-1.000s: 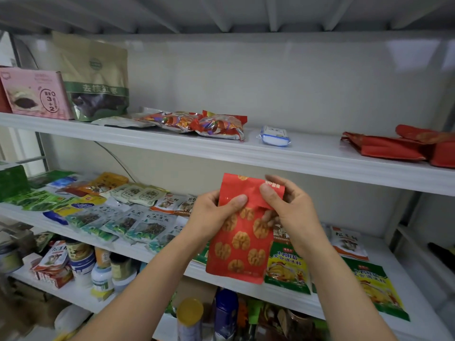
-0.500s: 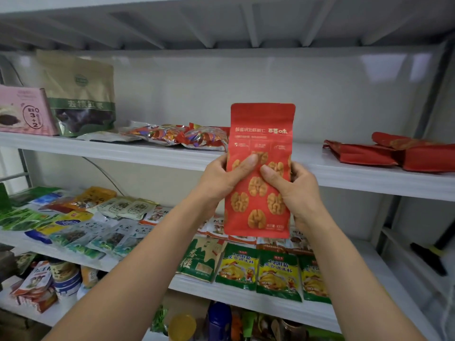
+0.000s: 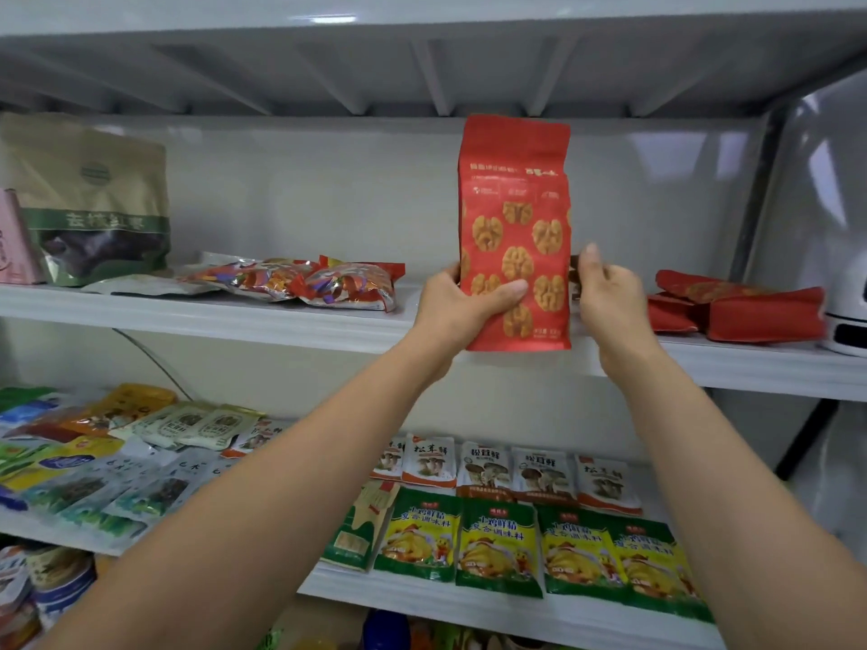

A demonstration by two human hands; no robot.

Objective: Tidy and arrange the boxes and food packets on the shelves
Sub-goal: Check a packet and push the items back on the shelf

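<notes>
Head view. Item: red walnut packet (image 3: 513, 232), upright, long axis vertical, base level with the front lip of the upper shelf (image 3: 281, 321). Left hand (image 3: 462, 307): thumb across the packet's lower front, fingers behind, gripping. Right hand (image 3: 607, 293): just beside the packet's right edge, fingers loosely curled; contact cannot be told. Flat red packets (image 3: 741, 307) lie right of the grip, foil sweet bags (image 3: 328, 283) left. Likely next: packet goes straight back from the grip onto the shelf, carried by the left hand.
</notes>
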